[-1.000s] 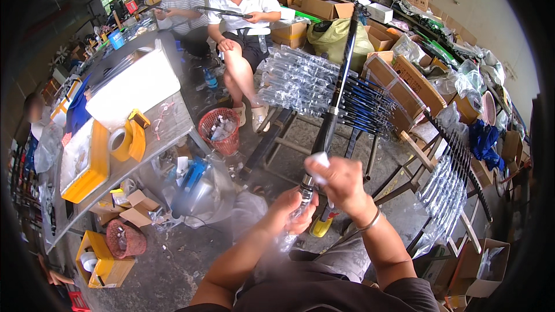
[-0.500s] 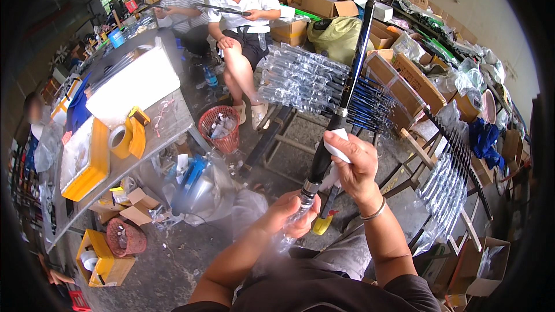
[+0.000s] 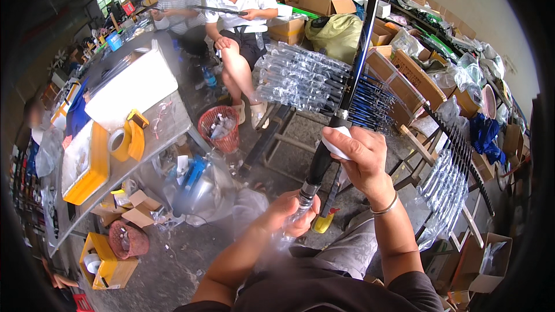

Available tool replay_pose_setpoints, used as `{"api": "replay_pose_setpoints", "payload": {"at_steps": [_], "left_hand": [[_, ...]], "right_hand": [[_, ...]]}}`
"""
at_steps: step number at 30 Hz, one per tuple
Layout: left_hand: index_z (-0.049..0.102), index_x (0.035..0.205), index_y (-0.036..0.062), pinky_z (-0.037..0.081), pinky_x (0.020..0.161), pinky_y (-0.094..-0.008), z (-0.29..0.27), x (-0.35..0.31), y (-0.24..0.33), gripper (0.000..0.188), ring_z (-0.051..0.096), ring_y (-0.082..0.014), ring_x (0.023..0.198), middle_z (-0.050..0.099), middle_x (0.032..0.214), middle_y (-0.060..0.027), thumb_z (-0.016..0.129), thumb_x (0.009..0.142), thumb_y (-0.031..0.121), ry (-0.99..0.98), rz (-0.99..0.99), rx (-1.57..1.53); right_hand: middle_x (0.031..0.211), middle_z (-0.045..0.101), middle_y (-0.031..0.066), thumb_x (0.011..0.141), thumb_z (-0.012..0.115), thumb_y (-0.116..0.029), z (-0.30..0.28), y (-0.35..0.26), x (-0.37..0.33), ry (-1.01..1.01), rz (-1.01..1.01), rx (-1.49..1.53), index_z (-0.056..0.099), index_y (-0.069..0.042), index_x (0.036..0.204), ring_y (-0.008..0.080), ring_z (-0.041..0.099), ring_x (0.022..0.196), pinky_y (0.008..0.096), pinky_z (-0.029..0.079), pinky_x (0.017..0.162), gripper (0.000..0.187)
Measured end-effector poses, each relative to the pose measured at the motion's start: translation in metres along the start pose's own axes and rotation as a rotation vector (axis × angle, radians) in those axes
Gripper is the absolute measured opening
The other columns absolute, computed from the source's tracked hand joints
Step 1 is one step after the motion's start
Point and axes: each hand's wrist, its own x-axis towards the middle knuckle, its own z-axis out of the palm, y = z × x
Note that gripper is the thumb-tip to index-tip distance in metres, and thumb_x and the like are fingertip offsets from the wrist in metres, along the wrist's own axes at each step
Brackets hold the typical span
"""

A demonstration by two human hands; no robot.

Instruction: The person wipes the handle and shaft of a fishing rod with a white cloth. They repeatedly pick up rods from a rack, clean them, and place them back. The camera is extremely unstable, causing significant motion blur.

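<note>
A black fishing rod (image 3: 319, 164) slants up and away in front of me, its metal-collared grip towards my body. My left hand (image 3: 283, 211) is closed round the lower end, where clear plastic film (image 3: 302, 208) covers the grip. Higher up, my right hand (image 3: 365, 159) pinches a folded white cloth (image 3: 340, 141) against the upper grip, fingers partly hidden behind the rod. Beyond lies a row of plastic-sleeved rods (image 3: 300, 78) on a metal stand.
Two people sit at the back; one, in a white shirt (image 3: 254, 0), holds a dark rod. A red basket (image 3: 218, 130) stands on the floor. A grey table (image 3: 176, 118) carries foam boxes on the left. More sleeved rods (image 3: 445, 188) rest on a rack at right, near cartons.
My right hand, with the white cloth, has shifted slightly right and up. My left hand keeps its hold on the rod, and the view has tilted a little.
</note>
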Motion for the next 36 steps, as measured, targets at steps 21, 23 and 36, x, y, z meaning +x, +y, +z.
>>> {"api": "replay_pose_setpoints", "payload": {"at_steps": [21,23,36], "left_hand": [[0.046,0.104,0.0054,0.029,0.038,-0.0196,0.009,0.015,0.007,0.045,0.036,-0.004,0.044,0.044,0.064,0.0001,0.053,0.091,0.047,0.235,0.129,0.35],[0.046,0.104,0.006,0.03,0.039,-0.0192,0.012,0.014,0.006,0.042,0.037,-0.0037,0.045,0.044,0.065,0.0004,0.053,0.091,0.045,0.285,0.152,0.378],[0.049,0.101,0.0015,0.039,0.05,-0.0265,0.025,0.021,-0.001,0.02,0.047,-0.009,0.054,0.052,0.063,-0.0021,0.059,0.091,0.016,0.772,0.442,1.284]], "right_hand": [[0.062,0.052,0.0047,0.069,0.071,-0.004,-0.001,0.009,0.007,-0.032,0.127,-0.051,0.062,-0.01,0.112,0.0215,0.054,0.051,0.0328,0.044,0.046,0.045],[0.063,0.053,0.0042,0.068,0.071,-0.005,0.008,0.004,-0.005,-0.033,0.107,-0.061,0.061,-0.01,0.112,0.0207,0.055,0.052,0.0326,0.044,0.046,0.045],[0.069,0.058,0.0066,0.072,0.071,-0.007,-0.003,0.015,0.007,-0.06,0.102,-0.179,0.06,-0.009,0.109,0.0224,0.059,0.055,0.0324,0.047,0.047,0.038]]}}
